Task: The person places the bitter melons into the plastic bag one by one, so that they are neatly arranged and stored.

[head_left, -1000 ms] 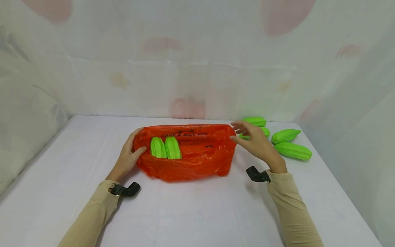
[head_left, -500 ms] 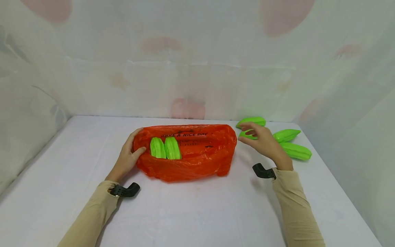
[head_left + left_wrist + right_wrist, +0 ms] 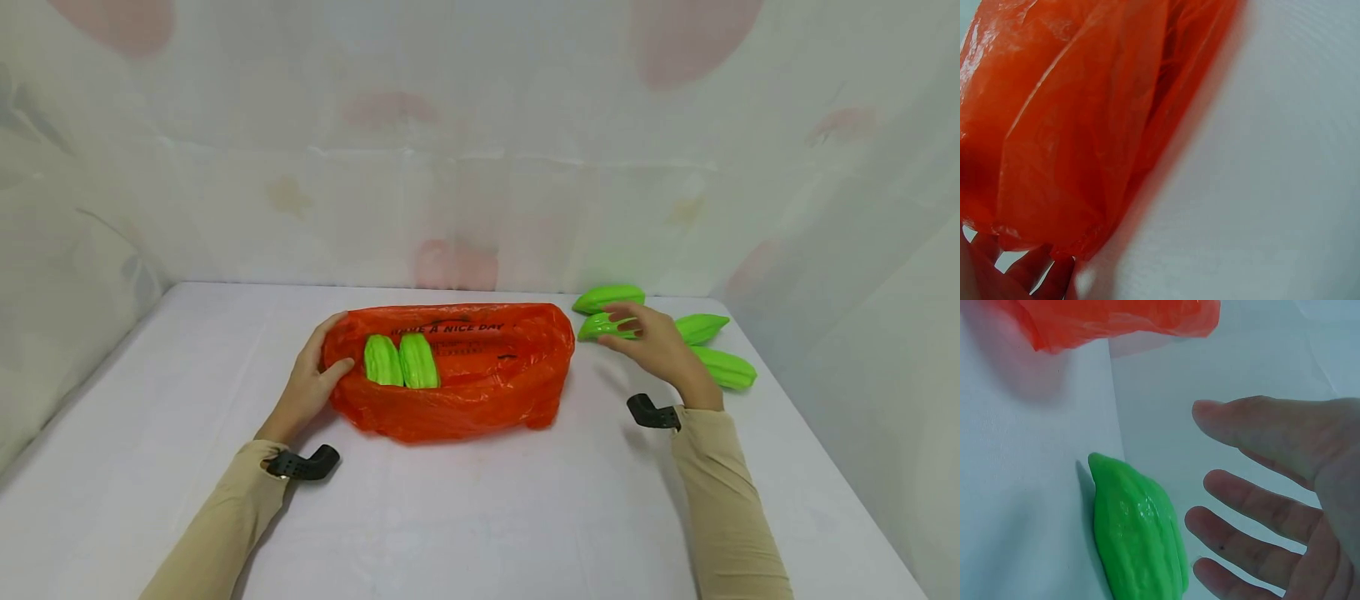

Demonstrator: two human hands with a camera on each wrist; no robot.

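A red plastic bag with black print lies on its side, its mouth facing me. Two ridged green gourds sit side by side in its left part. My left hand holds the bag's left end, thumb over the rim and fingers behind. In the left wrist view, fingers touch the red film. My right hand hovers with parted fingers over a green gourd to the right of the bag. The right wrist view has a gap between the fingertips and a gourd.
A green gourd lies behind the one by my right hand. Two more, a pointed gourd and a longer gourd, lie farther right. A white table carries everything, with a patterned cloth wall behind it.
My right hand has moved away from the bag's right edge, rightward and slightly down, toward the gourds. The left hand and the bag stay in place.
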